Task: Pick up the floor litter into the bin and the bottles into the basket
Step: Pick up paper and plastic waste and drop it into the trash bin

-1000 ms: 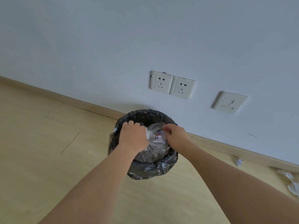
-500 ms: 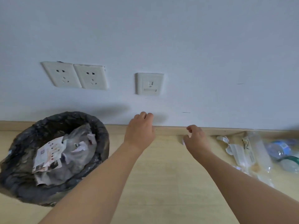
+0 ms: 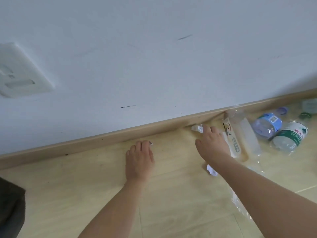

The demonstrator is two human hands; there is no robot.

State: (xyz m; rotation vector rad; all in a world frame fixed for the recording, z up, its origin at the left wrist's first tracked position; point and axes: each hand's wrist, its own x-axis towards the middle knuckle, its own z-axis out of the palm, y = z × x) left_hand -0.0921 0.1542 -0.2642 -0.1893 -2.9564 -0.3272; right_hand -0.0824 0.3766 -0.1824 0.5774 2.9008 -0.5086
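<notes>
The green-and-white label on the green-labelled bottle (image 3: 289,137) carries red characters too blurred to read; the blue-labelled bottle (image 3: 267,125) beside it shows a barcode patch. The clear plastic wrapper (image 3: 240,136) has black printing that cannot be made out.

The right hand (image 3: 211,145) reaches to the skirting board (image 3: 103,140), its fingertips touching a crumpled paper scrap (image 3: 197,128); whether it pinches the scrap cannot be told. The wrapper lies just right of this hand, partly under it, with both bottles beyond on the wooden floor (image 3: 171,194). A second white scrap (image 3: 211,170) peeks out beneath the right wrist, half hidden.

The left hand (image 3: 139,160) rests near the floor with fingers curled under, a tiny white bit (image 3: 151,143) at its fingertips; a grasp cannot be confirmed. The bin (image 3: 10,208) is cut off at the left edge, well apart from both hands. A wall plate (image 3: 20,73) is blurred.
</notes>
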